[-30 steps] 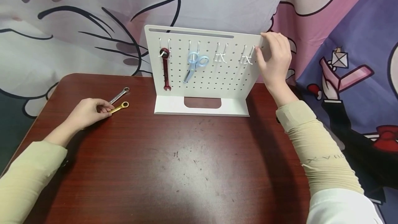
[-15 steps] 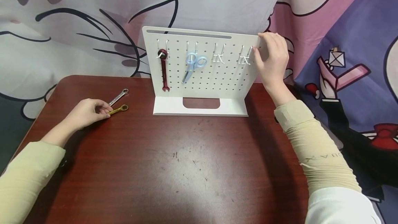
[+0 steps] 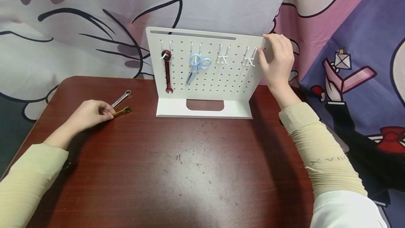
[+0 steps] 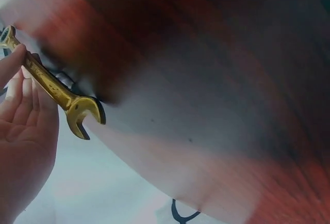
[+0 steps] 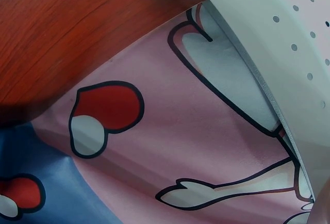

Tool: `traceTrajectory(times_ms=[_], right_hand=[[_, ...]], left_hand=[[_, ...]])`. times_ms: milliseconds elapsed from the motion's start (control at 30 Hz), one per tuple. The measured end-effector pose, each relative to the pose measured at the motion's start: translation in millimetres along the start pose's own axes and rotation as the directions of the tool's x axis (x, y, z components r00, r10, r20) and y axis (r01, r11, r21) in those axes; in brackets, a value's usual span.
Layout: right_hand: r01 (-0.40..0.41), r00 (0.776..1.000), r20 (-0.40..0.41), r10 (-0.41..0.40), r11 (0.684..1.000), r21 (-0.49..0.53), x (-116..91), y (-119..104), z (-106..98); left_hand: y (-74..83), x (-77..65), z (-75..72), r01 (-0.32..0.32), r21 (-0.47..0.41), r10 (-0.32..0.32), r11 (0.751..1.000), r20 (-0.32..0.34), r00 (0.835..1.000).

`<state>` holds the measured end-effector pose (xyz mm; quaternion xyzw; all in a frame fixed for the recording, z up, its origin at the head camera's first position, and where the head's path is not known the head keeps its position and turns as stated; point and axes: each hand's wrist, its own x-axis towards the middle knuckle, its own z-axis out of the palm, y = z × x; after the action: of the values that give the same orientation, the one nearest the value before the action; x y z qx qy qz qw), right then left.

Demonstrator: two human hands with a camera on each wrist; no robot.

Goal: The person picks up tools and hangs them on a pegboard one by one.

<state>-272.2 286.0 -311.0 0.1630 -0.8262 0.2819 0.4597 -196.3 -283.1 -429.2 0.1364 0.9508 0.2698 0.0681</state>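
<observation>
Toward the worktop's (image 3: 196,171) left edge, short of the far-left corner, the left hand (image 3: 90,115) pinches a gold wrench (image 4: 54,87) between thumb and fingers, close to the ring end; open end hangs free on the palm side. Can't tell whether it touches the wood. Silver wrench (image 3: 121,98) lies just beside it, near end hidden behind the hand.

Gold wrench looks rigid, polished metal: probably dense but easy one-handed, a bit slippery on the smooth shaft, not fragile. Best hold is likely mid-shaft, flat faces between thumb and fingers, ring left uncovered.

At the pegboard's (image 3: 221,76) top right corner, the right hand (image 3: 278,59) grips the board, thumb on the front, fingertips over the top edge. Board is thin, white, matt, punched with round holes, likely stiff; flat base with a rounded cutout. Red wrench (image 3: 167,73), glossy, hangs by its ring from the leftmost hook; pale blue scissors (image 3: 196,66), plastic-looking, hang tilted beside it. White wire hooks (image 3: 223,59) continue rightward. Worktop is dark red wood grain, shiny, scuffed; printed cloth (image 3: 240,2) behind.
</observation>
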Motion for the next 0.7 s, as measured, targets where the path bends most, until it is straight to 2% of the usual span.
traceTrajectory(times_ms=[100,267,433,700], right_hand=[[0.0,1.0,0.001,0.0,1.0,-0.005,0,0,0],[-0.002,1.0,-0.002,0.002,1.0,-0.001,1,0,0],[-0.004,1.0,0.003,0.004,1.0,-0.005,1,-1,1],[0.0,1.0,0.001,0.0,1.0,-0.012,0,-1,0]], left_hand=[[3.7,0.1,0.5,-0.005,0.008,0.005,1.0,-0.022,1.0],[12.6,1.7,4.1,-0.01,0.002,0.011,1.0,-0.104,0.995],[25.1,5.0,9.4,-0.003,-0.058,-0.006,0.998,-0.16,0.987],[51.9,15.5,22.0,-0.038,-0.153,0.002,0.987,-0.234,0.972]])
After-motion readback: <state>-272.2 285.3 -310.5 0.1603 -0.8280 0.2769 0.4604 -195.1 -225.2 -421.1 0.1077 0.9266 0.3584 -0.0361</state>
